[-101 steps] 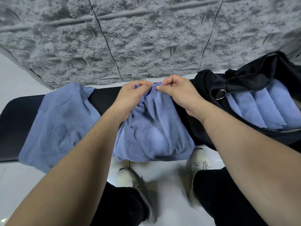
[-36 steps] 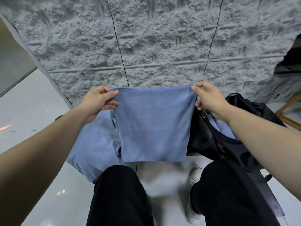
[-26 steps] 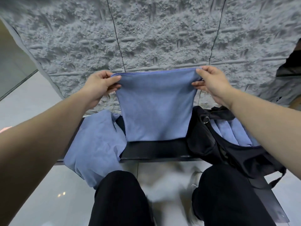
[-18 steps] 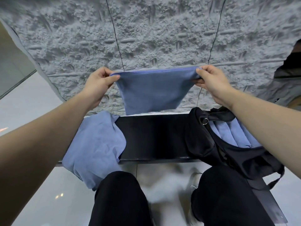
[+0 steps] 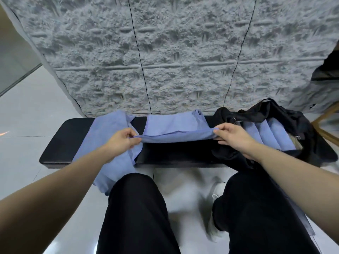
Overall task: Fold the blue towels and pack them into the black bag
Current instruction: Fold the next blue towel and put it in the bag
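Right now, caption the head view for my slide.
Both hands pinch a blue towel over the bench, beside the black bag.

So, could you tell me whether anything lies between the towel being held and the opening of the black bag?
Nothing visible does. The towel is pinched by the left hand and right hand over the bench, and the black bag lies open just right of it, with folded towels already inside.
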`<state>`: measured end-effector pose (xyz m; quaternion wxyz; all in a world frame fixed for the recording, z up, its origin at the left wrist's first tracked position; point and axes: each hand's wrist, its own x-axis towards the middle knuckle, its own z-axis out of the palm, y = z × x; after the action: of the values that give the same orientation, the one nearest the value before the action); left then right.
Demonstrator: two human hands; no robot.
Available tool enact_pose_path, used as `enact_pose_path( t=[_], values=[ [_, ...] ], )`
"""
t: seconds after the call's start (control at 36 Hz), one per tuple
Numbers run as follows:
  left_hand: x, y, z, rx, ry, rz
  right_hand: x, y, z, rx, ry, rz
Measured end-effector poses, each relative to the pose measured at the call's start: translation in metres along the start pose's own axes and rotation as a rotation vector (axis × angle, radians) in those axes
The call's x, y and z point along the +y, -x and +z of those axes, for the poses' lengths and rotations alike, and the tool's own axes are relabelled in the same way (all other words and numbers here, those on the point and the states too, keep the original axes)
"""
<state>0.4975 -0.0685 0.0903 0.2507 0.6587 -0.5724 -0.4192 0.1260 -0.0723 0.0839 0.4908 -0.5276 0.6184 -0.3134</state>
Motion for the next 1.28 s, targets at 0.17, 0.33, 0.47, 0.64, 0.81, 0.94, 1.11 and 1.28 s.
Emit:
enact_pose_path(
  t=[0.17, 0.33, 0.47, 0.64, 0.81, 0.94, 1.11, 1.28],
  values=[
    [-0.014, 0.011, 0.008, 0.019, 0.03, -0.024, 0.01, 0.01, 0.001, -0.027, 0.088, 0.028],
    [-0.023, 0.028, 0.012, 0.035, 0.016, 0.022, 0.015, 0.024, 0.002, -0.051, 0.22, -0.005],
    [-0.031, 0.039, 0.012, 0.062, 0.019, 0.017, 0.017, 0.036, 0.003, -0.103, 0.386, -0.029],
    [-0.034, 0.046, 0.015, 0.062, 0.002, 0.007, 0.019, 0.043, 0.003, -0.202, 0.544, -0.015],
    [-0.03, 0.034, 0.018, 0.094, 0.014, 0.013, 0.019, 0.033, 0.005, -0.108, 0.503, -0.034],
    [-0.022, 0.014, 0.026, 0.146, 0.07, 0.021, 0.022, 0.019, 0.011, -0.012, 0.434, -0.034],
    [-0.026, -0.008, 0.034, 0.159, 0.146, -0.008, 0.022, 0.0, 0.018, 0.036, 0.336, 0.003],
    [-0.021, -0.037, 0.043, 0.344, 0.264, -0.018, 0.017, -0.03, 0.023, 0.192, 0.237, 0.011]
  ],
)
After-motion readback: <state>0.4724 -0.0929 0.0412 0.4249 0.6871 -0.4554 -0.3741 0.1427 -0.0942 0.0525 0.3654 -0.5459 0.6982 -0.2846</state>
